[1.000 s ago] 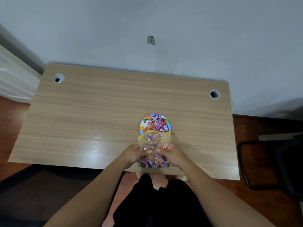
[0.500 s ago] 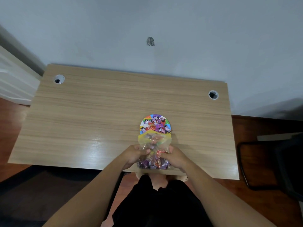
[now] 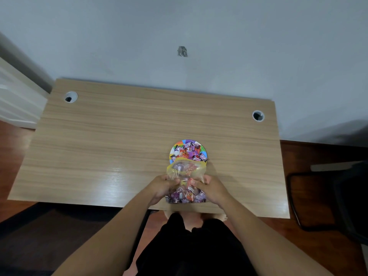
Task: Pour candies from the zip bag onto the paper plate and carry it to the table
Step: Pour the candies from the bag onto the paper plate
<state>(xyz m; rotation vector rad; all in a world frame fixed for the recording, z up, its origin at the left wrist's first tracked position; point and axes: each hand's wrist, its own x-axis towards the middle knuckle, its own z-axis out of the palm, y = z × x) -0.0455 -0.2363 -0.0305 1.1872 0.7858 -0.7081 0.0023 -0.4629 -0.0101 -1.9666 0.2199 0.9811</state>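
Head view: both hands grip zip bag (image 3: 186, 182) near table (image 3: 119, 146) front edge.

1. The light is soft and even, a little dim.
2. A pale glare lies on the table (image 3: 111, 188) near its front edge.
3. The wide lens bends the table edges.
4. The corners of the view are darker and soft.
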